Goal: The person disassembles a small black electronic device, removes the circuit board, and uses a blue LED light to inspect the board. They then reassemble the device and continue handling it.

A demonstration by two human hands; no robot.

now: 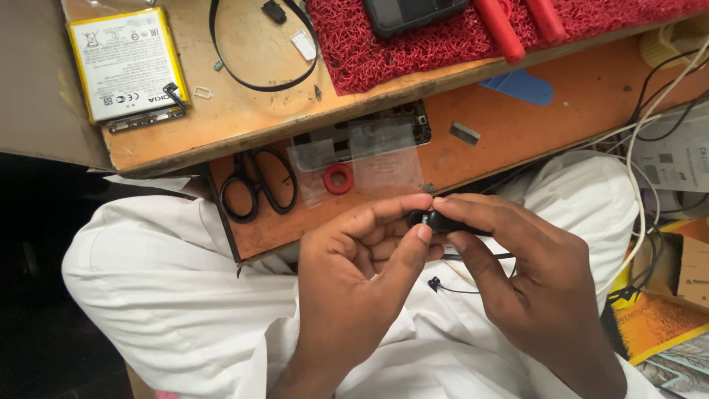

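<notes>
Black small part pinched by left hand & right hand; scissors, red ring near shelf's front edge; part mostly hidden.

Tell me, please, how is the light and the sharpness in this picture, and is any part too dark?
Head view: warm, even light on the wooden bench; left hand and right hand sharp around the small black part; clear film shows faint glare; lower left corner falls into near-black shadow.

A worn wooden workbench stands above an orange shelf, the floor beneath dark.
</notes>
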